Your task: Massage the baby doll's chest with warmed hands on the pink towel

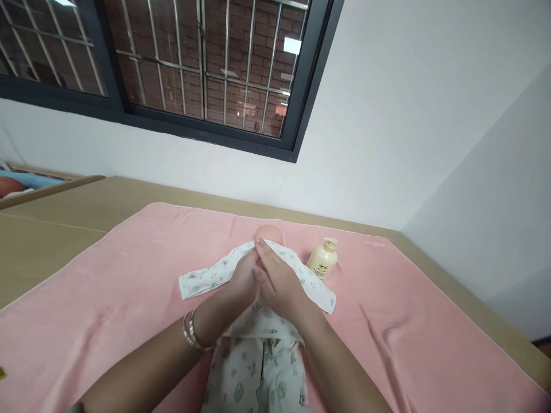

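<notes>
A baby doll (268, 233) lies on a pink towel (129, 287), its bare head pointing away from me. It wears a white printed garment (258, 361) with its sleeves spread to both sides. My left hand (243, 281) rests on the doll's chest area, fingers bent against the cloth, a bracelet on the wrist. My right hand (278, 278) lies flat over the garment near the collar, fingertips just below the head. The two hands touch each other. Whether either hand pinches the fabric is hidden.
A cream pump bottle (322, 259) lies tilted on the towel right of the doll. The towel covers a tan table (51, 229) set against a white wall. A barred window is above, and a cot edge (26, 183) shows far left.
</notes>
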`<state>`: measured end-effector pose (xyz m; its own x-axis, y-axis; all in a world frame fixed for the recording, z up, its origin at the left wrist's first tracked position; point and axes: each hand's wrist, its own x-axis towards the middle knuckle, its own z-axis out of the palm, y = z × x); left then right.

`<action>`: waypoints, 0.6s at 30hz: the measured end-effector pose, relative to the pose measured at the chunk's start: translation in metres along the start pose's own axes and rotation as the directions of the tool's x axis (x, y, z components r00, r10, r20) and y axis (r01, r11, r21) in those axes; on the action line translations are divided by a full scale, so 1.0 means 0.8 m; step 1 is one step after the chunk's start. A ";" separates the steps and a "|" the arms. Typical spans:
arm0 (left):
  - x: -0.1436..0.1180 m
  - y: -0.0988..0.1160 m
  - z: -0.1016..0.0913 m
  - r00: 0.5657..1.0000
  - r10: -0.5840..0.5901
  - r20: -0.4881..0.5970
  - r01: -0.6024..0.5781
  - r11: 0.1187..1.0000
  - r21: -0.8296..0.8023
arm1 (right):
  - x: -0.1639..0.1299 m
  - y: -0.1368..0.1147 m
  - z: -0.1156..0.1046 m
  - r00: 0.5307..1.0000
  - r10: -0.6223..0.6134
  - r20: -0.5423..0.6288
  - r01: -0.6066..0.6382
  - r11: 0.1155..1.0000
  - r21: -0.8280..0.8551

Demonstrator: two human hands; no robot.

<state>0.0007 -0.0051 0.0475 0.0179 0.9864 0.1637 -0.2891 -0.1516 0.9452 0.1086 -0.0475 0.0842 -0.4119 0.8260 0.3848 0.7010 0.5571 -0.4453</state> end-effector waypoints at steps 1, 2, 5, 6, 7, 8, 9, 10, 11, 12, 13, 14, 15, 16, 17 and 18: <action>0.016 -0.010 -0.006 1.000 -0.007 -0.007 0.007 1.000 0.015 | 0.002 0.008 0.006 0.998 0.041 -0.039 -0.041 0.999 0.003; 0.031 -0.019 -0.012 0.996 0.003 -0.088 0.004 0.997 0.074 | 0.003 0.017 0.013 0.994 0.077 -0.076 -0.077 0.997 0.003; 0.061 -0.044 -0.028 0.990 0.078 -0.121 -0.040 0.955 0.296 | 0.008 0.041 0.036 0.983 0.149 -0.106 -0.153 0.988 -0.032; 0.065 -0.052 -0.031 0.990 0.081 -0.116 -0.037 0.940 0.339 | 0.010 0.048 0.042 0.985 0.152 -0.080 -0.157 0.986 -0.060; 0.065 -0.060 -0.033 0.990 0.094 -0.106 -0.048 0.926 0.374 | 0.012 0.056 0.047 0.988 0.147 -0.044 -0.150 0.985 -0.090; 0.063 -0.067 -0.034 0.989 0.114 -0.097 -0.066 0.913 0.403 | 0.014 0.063 0.051 0.990 0.140 -0.006 -0.140 0.983 -0.117; 0.060 -0.073 -0.034 0.986 0.146 -0.085 -0.096 0.899 0.427 | 0.016 0.070 0.053 0.990 0.142 0.022 -0.138 0.981 -0.139; 0.055 -0.078 -0.033 0.981 0.180 -0.068 -0.131 0.885 0.448 | 0.018 0.077 0.054 0.987 0.159 0.035 -0.152 0.977 -0.152; 0.051 -0.081 -0.033 0.977 0.207 -0.051 -0.160 0.871 0.464 | 0.019 0.082 0.053 0.980 0.196 0.034 -0.188 0.969 -0.160; 0.047 -0.083 -0.032 0.974 0.225 -0.041 -0.179 0.861 0.477 | 0.021 0.086 0.051 0.967 0.253 0.025 -0.246 0.955 -0.169; 0.043 -0.084 -0.032 0.971 0.235 -0.035 -0.188 0.853 0.487 | 0.021 0.088 0.049 0.944 0.328 0.020 -0.319 0.930 -0.184; 0.041 -0.084 -0.032 0.970 0.240 -0.032 -0.193 0.847 0.495 | 0.020 0.088 0.046 0.911 0.413 0.019 -0.400 0.892 -0.210; 0.039 -0.084 -0.032 0.970 0.241 -0.030 -0.194 0.843 0.501 | 0.019 0.085 0.044 0.869 0.494 0.020 -0.475 0.845 -0.248; 0.038 -0.084 -0.033 0.970 0.242 -0.032 -0.194 0.842 0.503 | 0.017 0.080 0.043 0.828 0.561 0.020 -0.532 0.795 -0.291; 0.038 -0.084 -0.033 0.969 0.245 -0.035 -0.196 0.844 0.500 | 0.014 0.074 0.042 0.799 0.601 0.018 -0.562 0.757 -0.334; 0.037 -0.085 -0.034 0.967 0.250 -0.037 -0.200 0.847 0.493 | 0.011 0.067 0.043 0.795 0.606 0.024 -0.557 0.745 -0.367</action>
<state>-0.0053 0.0365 -0.0195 -0.0904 0.9186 0.3846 0.2235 -0.3576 0.9067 0.1226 -0.0077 0.0360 0.0836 0.9964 0.0168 0.9653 -0.0768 -0.2498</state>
